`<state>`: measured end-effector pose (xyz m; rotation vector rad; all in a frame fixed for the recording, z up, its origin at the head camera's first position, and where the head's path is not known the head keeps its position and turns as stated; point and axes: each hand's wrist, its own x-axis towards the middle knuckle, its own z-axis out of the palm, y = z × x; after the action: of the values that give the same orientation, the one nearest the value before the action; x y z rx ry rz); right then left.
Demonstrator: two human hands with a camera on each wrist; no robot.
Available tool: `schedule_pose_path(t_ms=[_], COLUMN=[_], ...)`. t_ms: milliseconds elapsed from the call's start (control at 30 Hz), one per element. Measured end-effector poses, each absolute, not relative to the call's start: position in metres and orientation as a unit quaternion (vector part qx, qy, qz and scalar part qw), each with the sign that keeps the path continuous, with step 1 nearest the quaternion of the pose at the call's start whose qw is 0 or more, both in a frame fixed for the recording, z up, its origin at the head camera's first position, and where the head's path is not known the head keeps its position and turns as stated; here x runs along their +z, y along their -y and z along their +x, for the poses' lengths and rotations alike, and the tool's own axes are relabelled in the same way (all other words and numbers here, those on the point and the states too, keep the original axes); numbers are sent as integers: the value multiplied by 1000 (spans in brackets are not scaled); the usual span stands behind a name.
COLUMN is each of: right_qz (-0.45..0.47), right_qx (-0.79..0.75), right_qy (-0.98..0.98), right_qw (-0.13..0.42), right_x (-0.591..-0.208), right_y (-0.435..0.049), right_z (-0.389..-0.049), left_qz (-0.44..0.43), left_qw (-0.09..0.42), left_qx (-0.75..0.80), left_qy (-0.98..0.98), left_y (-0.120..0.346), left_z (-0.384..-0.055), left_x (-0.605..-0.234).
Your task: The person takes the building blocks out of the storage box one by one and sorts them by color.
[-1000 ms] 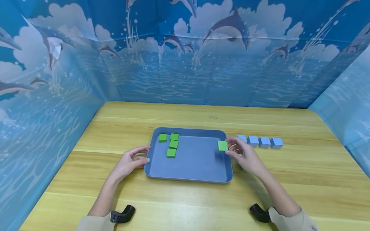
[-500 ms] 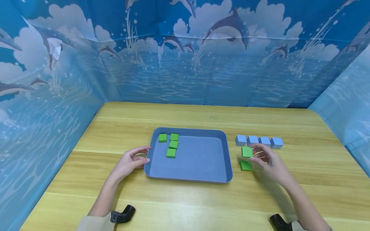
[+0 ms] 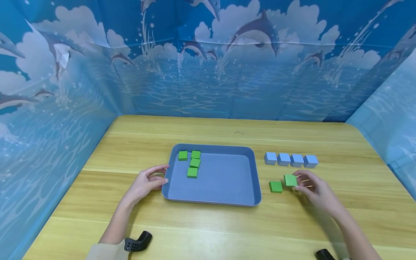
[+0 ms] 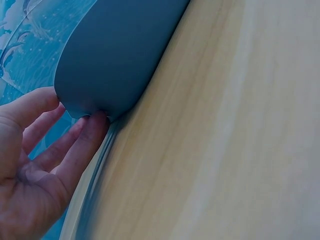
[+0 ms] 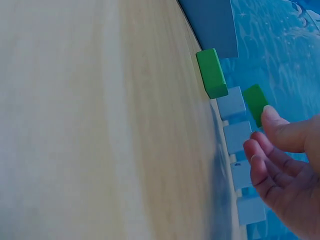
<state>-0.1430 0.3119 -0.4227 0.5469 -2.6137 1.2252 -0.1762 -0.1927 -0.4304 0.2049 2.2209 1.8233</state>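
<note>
My left hand (image 3: 150, 181) holds the left rim of a shallow grey-blue tray (image 3: 224, 200); in the left wrist view its thumb is at the rim and other fingertips meet the outer wall. Several green square blocks (image 3: 192, 172) lie at the left inside the tray. Right of the tray, my right hand (image 3: 316, 191) pinches a green block (image 3: 290, 180) between thumb and fingers, just above the table. Beside it another green block (image 3: 276, 187) lies on the wood. In the right wrist view, the thumb partly covers the held block (image 5: 255, 102).
Several light blue cubes (image 3: 284, 159) stand in a row behind my right hand. The wooden table (image 3: 208, 231) is bordered by blue dolphin-printed cloth (image 3: 208, 83) at the back and sides. Black wrist devices (image 3: 138, 242) sit on both forearms.
My right hand has carried its green block from over the tray's right side rightward and toward me, past the block on the table. The left hand and tray stay put.
</note>
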Motion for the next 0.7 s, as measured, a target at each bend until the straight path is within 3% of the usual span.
schedule_pose_path(t_ms=[333,700], right_qz=[166,186], right_qx=[375,381], right_qy=[910,904], right_qw=[57,52], right_x=[-428,-436], right_y=[-319,-324], right_z=[-140,-143], left_qz=[66,63], left_qw=[133,134], left_qx=[629,633], left_qy=[-763,-760], left_y=[192,193], left_z=[-176,-176], left_x=[-430,-431])
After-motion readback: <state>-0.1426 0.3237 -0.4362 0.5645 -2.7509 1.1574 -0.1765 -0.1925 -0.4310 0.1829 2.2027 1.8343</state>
